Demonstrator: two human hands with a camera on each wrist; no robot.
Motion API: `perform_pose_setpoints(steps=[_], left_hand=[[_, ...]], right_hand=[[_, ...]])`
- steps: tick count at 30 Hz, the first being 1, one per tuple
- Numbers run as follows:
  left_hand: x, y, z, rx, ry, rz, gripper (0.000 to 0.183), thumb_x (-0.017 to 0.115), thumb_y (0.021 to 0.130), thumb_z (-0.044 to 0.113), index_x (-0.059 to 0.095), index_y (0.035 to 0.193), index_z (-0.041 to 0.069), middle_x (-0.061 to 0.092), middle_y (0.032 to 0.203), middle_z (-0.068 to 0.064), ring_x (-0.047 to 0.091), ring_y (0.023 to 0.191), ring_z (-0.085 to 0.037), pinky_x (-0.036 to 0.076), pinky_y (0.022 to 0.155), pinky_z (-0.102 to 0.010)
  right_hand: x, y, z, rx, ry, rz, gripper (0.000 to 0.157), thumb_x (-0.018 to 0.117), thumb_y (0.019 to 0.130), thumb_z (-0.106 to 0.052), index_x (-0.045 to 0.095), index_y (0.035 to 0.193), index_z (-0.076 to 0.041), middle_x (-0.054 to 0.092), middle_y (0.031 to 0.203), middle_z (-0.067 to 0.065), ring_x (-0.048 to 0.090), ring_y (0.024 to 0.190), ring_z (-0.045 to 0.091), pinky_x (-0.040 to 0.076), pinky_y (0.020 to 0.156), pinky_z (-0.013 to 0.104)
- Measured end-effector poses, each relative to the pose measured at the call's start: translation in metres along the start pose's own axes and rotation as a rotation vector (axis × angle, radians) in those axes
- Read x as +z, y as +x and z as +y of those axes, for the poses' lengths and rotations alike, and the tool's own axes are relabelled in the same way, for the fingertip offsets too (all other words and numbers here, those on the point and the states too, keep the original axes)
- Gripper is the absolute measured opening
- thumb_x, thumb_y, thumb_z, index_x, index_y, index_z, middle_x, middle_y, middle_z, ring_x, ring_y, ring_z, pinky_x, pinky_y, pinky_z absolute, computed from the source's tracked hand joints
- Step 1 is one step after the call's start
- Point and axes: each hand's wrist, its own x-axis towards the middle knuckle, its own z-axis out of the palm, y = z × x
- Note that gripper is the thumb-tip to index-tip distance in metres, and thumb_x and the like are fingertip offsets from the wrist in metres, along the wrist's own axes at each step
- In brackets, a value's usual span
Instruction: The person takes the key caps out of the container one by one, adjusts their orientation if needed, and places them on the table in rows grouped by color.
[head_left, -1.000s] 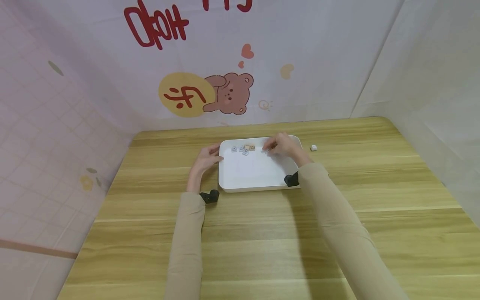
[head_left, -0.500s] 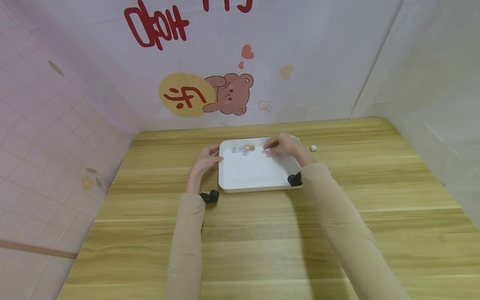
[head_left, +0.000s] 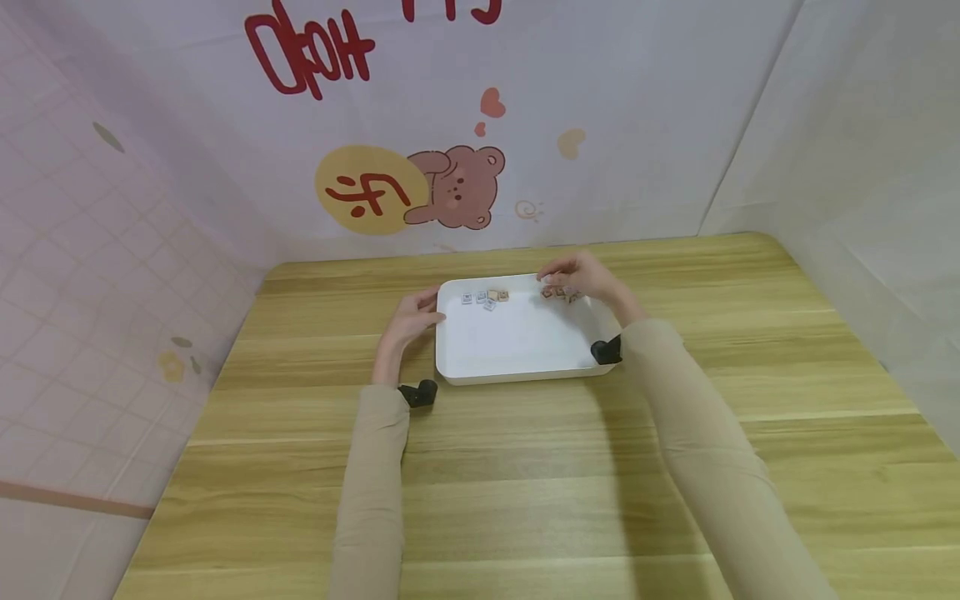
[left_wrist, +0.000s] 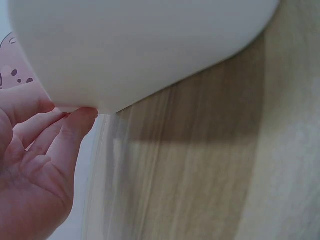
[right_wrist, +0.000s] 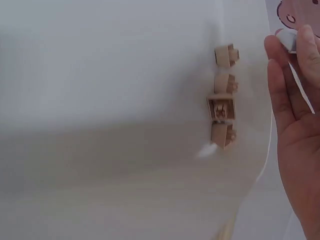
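A shallow white tray (head_left: 517,342) lies on the wooden table. My left hand (head_left: 411,317) holds its left end, thumb and fingers pinching the rim in the left wrist view. Over the far right part of the tray is my right hand (head_left: 581,273). Between its thumb and fingertips it pinches a small white keycap (right_wrist: 287,41). Several tan keycaps (right_wrist: 221,107) lie in a row below that hand, one showing its hollow underside. Towards the tray's far left sit white keycaps (head_left: 467,298) and tan keycaps (head_left: 503,295), loosely grouped.
The wooden table (head_left: 495,483) extends around the tray. A white printed cloth (head_left: 637,117) with a bear drawing stands behind the table's far edge, with more cloth at both sides. Black wrist mounts (head_left: 418,393) sit on both forearms.
My right hand has moved right and towards the tray's far rim, uncovering tan keycaps. The right wrist now covers where a white keycap lay on the table. My left hand keeps its place.
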Motion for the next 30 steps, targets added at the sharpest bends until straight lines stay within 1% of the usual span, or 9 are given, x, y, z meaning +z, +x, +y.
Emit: perform_pose_setpoints(steps=[3,6,10,13,19,21,24,27,30], left_hand=[[0.0,0.0,0.0,0.002,0.009,0.0,0.064,0.052,0.087,-0.008,0.029,0.147,-0.001,0.033,0.152,-0.021,0.034,0.141,-0.03,0.037,0.111,-0.04],[0.001,0.0,0.0,0.003,0.006,-0.001,0.065,0.052,0.087,-0.008,0.029,0.147,-0.001,0.033,0.152,-0.02,0.035,0.141,-0.03,0.037,0.111,-0.04],[0.0,0.001,-0.001,0.002,-0.001,-0.003,0.065,0.052,0.087,-0.008,0.028,0.147,-0.001,0.033,0.152,-0.02,0.035,0.141,-0.029,0.038,0.111,-0.039],[0.0,0.001,-0.001,0.001,-0.002,-0.002,0.066,0.053,0.087,-0.008,0.028,0.148,-0.001,0.033,0.152,-0.02,0.034,0.141,-0.029,0.038,0.111,-0.039],[-0.001,0.002,-0.002,0.0,-0.003,0.0,0.066,0.053,0.087,-0.008,0.029,0.148,0.0,0.033,0.152,-0.019,0.034,0.142,-0.028,0.038,0.111,-0.039],[-0.001,0.002,-0.002,0.001,-0.005,-0.001,0.065,0.053,0.087,-0.008,0.029,0.147,0.0,0.033,0.152,-0.019,0.034,0.142,-0.028,0.038,0.111,-0.039],[-0.001,0.002,-0.002,-0.001,-0.005,-0.001,0.065,0.053,0.087,-0.008,0.03,0.147,-0.001,0.033,0.152,-0.019,0.034,0.142,-0.028,0.037,0.111,-0.039],[-0.001,-0.002,0.002,-0.009,-0.004,-0.008,0.065,0.053,0.087,-0.007,0.029,0.147,0.0,0.033,0.152,-0.02,0.033,0.142,-0.028,0.036,0.112,-0.039],[-0.001,-0.002,0.003,-0.009,0.005,-0.008,0.066,0.053,0.087,-0.007,0.028,0.148,-0.001,0.032,0.152,-0.02,0.033,0.142,-0.029,0.036,0.112,-0.039]], right_hand=[[-0.008,-0.004,0.003,-0.012,0.015,0.029,0.025,0.064,0.088,-0.008,0.068,0.113,-0.002,0.066,0.118,0.017,0.065,0.092,0.014,0.052,0.081,0.028],[-0.017,-0.009,0.008,-0.005,0.049,0.055,0.028,0.066,0.087,-0.008,0.067,0.115,-0.002,0.068,0.116,0.014,0.065,0.09,0.006,0.051,0.081,0.02],[-0.03,-0.016,0.017,0.028,0.091,0.078,0.032,0.067,0.087,-0.012,0.065,0.117,-0.003,0.071,0.11,0.006,0.064,0.09,0.0,0.049,0.086,0.019],[-0.038,-0.023,0.025,0.063,0.103,0.093,0.034,0.068,0.086,-0.016,0.065,0.118,-0.006,0.071,0.111,0.0,0.063,0.092,-0.002,0.048,0.091,0.021],[-0.051,-0.038,0.041,0.078,0.13,0.115,0.036,0.066,0.087,-0.014,0.063,0.121,-0.004,0.068,0.12,0.008,0.065,0.091,0.0,0.052,0.091,0.024],[-0.055,-0.042,0.046,0.073,0.129,0.134,0.037,0.066,0.088,-0.014,0.062,0.122,-0.002,0.069,0.118,0.005,0.066,0.091,0.001,0.053,0.089,0.025],[-0.061,-0.048,0.054,0.079,0.114,0.172,0.038,0.065,0.089,-0.016,0.061,0.123,-0.001,0.069,0.11,-0.007,0.066,0.09,-0.002,0.053,0.092,0.027],[-0.068,-0.054,0.061,0.099,0.122,0.197,0.039,0.063,0.09,-0.015,0.058,0.125,0.002,0.066,0.102,-0.018,0.066,0.087,-0.004,0.048,0.101,0.037],[-0.074,-0.062,0.066,0.13,0.112,0.213,0.042,0.063,0.09,-0.018,0.057,0.126,0.003,0.067,0.114,-0.006,0.062,0.085,-0.009,0.038,0.109,0.049]])
